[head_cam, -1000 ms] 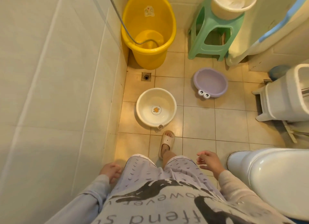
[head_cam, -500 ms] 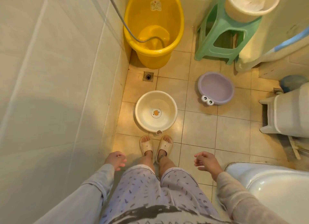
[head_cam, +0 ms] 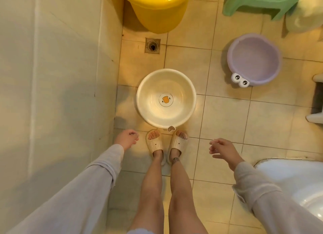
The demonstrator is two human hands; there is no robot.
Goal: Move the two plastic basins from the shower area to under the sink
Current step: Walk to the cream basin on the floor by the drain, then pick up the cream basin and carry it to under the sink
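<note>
A cream basin point(head_cam: 183, 111) with an orange duck print inside stands on the floor tiles just ahead of my slippered feet. A purple basin point(head_cam: 253, 59) with cartoon eyes on its rim sits further off to the right. My left hand point(head_cam: 126, 139) hangs loosely curled to the left of my feet, below and left of the cream basin. My right hand point(head_cam: 223, 150) hovers right of my feet with fingers apart. Neither hand touches a basin and both hold nothing.
A tall yellow tub point(head_cam: 157, 8) stands at the back by the tiled wall point(head_cam: 52, 94), with a floor drain point(head_cam: 152, 45) in front of it. A green stool point(head_cam: 258, 3) is at the back right. A white sink rim point(head_cam: 297, 177) fills the lower right.
I have stepped up to the cream basin and tilted my view down. Both feet now stand together at its near edge, and both hands have lowered and spread out to the sides.
</note>
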